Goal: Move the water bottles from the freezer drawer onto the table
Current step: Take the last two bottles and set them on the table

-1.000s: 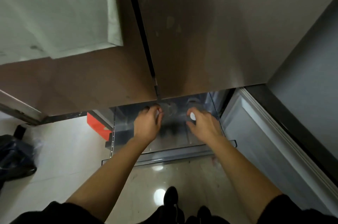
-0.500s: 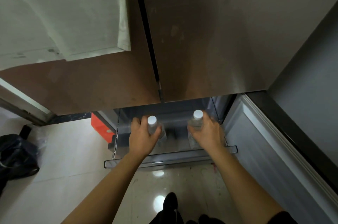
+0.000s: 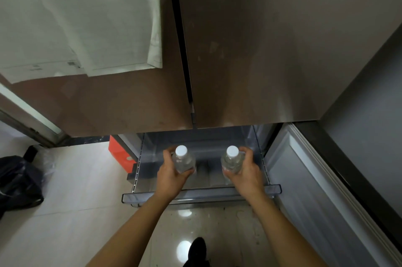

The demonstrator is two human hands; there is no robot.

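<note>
The clear freezer drawer (image 3: 195, 196) is pulled out at the foot of the fridge. My left hand (image 3: 170, 174) grips a clear water bottle (image 3: 183, 161) with a white cap, held upright above the drawer's left half. My right hand (image 3: 247, 171) grips a second clear, white-capped bottle (image 3: 231, 161) upright above the right half. Both bottles are lifted well up, their caps toward the camera. The drawer floor between the hands looks bare; its back part is hidden under the fridge doors.
Two brown fridge doors (image 3: 250, 49) hang right above the drawer. The open grey freezer door (image 3: 315, 190) stands to the right. An orange box (image 3: 118, 153) sits left of the drawer, a black bag (image 3: 17, 181) at far left. Glossy tiled floor (image 3: 76, 212) lies below.
Both hands closed round the bottles inside the drawer and have raised them steadily toward the camera. The view has tilted slightly upward.
</note>
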